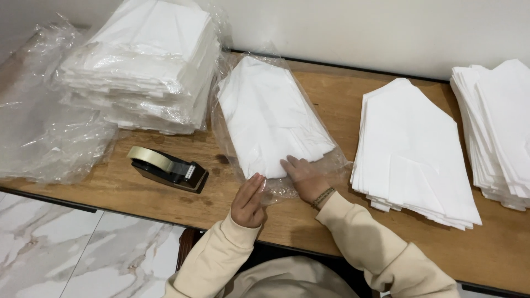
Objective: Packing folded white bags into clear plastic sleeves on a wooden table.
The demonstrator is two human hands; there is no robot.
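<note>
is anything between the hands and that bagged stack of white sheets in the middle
Nothing solid. Only the clear plastic bag lies between them: the right hand is under its film, against the white sheets, and the left hand touches the bag's open end.

Cream sleeves point(353, 232); beaded bracelet point(323, 197) (right wrist).
</note>
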